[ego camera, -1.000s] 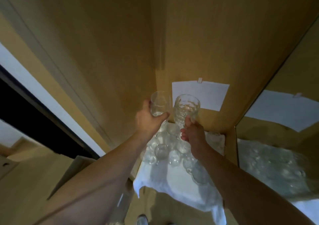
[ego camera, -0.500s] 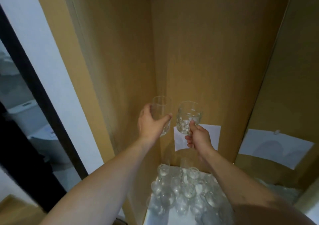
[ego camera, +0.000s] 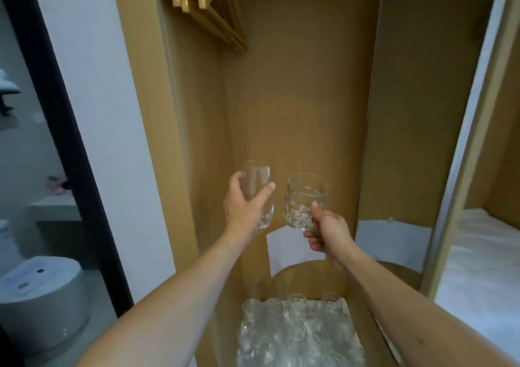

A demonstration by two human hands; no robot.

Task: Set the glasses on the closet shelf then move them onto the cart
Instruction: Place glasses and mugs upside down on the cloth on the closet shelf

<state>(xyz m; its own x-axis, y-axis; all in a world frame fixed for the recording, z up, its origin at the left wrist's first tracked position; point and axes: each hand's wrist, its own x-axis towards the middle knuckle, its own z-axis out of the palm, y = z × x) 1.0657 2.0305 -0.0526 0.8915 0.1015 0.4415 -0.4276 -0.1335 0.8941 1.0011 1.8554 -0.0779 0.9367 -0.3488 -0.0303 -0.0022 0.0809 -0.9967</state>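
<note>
My left hand [ego camera: 244, 208] grips a smooth clear glass [ego camera: 257, 178] upright, fingers and thumb wrapped round its side. My right hand [ego camera: 326, 233] holds a ribbed, patterned clear glass [ego camera: 304, 203] by its lower part, thumb up its side. Both glasses are raised side by side inside the wooden closet, well above the shelf. Below them several more clear glasses [ego camera: 295, 327] stand close together on a white cloth [ego camera: 347, 309] on the closet shelf.
Wooden hangers [ego camera: 202, 3] hang at the closet's top left. A white paper sheet [ego camera: 292, 249] is taped to the back panel. A mirrored panel [ego camera: 405, 141] lines the right side. A toilet [ego camera: 39, 287] shows through the doorway on the left, a bed [ego camera: 484, 265] on the right.
Both hands have lifted the two glasses higher above the shelf, and my view has tilted upward, so the shelf of glasses sits lower in frame and the hangers have come into sight.
</note>
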